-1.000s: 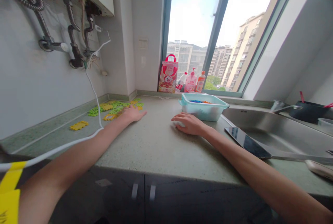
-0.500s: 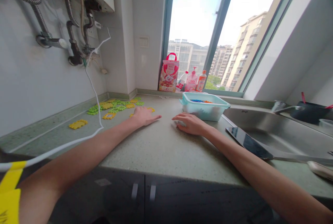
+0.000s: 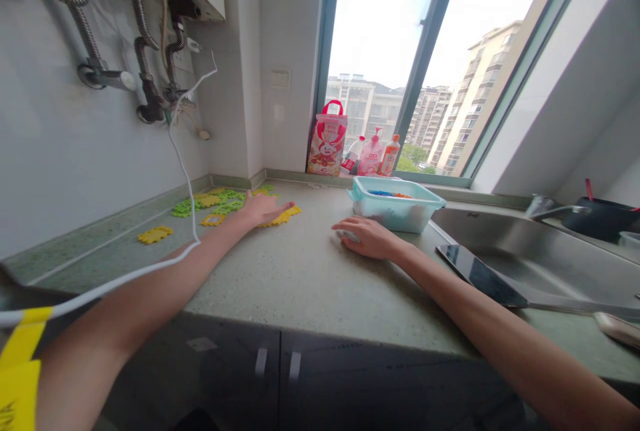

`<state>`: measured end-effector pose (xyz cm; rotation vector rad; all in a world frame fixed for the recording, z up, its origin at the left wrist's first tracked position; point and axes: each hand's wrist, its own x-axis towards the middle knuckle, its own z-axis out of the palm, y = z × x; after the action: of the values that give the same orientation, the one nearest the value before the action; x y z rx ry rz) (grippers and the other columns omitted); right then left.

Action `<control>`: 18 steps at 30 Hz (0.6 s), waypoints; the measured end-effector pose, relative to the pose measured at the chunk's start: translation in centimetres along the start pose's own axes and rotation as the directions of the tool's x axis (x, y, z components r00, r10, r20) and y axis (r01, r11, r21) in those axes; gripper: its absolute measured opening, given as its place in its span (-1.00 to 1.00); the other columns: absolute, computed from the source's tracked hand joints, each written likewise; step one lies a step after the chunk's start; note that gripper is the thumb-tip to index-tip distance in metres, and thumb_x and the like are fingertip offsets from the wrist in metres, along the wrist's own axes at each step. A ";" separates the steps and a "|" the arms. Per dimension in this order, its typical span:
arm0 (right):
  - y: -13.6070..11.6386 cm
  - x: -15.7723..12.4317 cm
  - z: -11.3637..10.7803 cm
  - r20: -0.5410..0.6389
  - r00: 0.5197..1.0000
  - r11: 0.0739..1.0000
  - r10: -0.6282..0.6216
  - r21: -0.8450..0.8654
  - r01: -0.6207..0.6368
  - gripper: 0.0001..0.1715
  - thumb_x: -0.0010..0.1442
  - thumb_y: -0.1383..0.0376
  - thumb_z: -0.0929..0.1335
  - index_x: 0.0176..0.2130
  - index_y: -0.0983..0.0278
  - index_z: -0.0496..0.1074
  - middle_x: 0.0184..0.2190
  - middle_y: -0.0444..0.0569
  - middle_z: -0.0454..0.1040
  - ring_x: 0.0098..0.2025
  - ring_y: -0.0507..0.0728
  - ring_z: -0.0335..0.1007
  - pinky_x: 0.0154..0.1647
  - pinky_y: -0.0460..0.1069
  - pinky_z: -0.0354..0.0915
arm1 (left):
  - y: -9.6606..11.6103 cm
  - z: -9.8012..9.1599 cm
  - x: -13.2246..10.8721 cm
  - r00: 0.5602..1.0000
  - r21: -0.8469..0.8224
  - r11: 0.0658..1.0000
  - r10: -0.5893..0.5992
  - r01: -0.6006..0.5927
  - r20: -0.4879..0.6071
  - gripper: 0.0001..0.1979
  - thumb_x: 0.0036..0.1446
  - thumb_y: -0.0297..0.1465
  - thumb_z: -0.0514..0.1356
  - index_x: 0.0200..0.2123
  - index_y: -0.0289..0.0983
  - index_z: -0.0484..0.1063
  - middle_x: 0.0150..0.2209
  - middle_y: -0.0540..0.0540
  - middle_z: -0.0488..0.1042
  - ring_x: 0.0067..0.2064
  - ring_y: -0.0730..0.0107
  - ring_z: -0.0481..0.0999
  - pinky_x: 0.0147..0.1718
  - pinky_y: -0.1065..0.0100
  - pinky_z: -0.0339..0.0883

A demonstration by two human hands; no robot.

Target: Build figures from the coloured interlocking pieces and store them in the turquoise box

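My left hand (image 3: 263, 208) is over the far left of the counter, thumb stretched to the right and fingers apart. It holds nothing that I can see; some fingers are hidden. Beside and partly under it lies a yellow jagged-edged puzzle piece (image 3: 284, 217). Green puzzle pieces (image 3: 229, 207) and more yellow ones are spread behind and left of it. My right hand (image 3: 369, 237) rests on the counter, fingers loosely bent and apart from the thumb, with no held object visible. Just behind that hand stands a light teal plastic basin (image 3: 403, 214) with blue and orange pieces in it.
A white cable (image 3: 145, 271) crosses in front of my left forearm. Right of my right forearm, a dark phone (image 3: 477, 274) lies at the edge of the steel sink (image 3: 550, 257). A pink bag (image 3: 327, 144) and several bottles line the windowsill. Metal pipes (image 3: 145, 37) hang on the left wall.
My left hand has moved left and slightly away from me, uncovering more of the yellow piece. My right hand stays in place. The view has shifted slightly.
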<state>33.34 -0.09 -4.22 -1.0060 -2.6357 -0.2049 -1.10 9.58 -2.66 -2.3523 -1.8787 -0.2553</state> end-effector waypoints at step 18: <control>-0.3 0.3 0.2 0.015 1.000 0.999 -0.027 0.027 0.027 -0.49 0.35 0.31 0.31 0.25 0.19 0.47 0.07 0.09 0.59 0.06 0.25 0.55 0.09 0.11 0.43 | -18.0 -4.5 -4.9 0.989 -0.114 0.993 -0.042 0.026 -0.144 -0.15 0.32 0.13 0.03 0.28 -0.55 0.33 0.31 -0.42 0.38 0.28 0.05 0.37 0.32 0.09 0.12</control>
<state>32.91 -0.09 -4.30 -0.9679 -2.6598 -0.1679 -19.91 8.00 0.58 -2.3011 -1.8823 -0.5357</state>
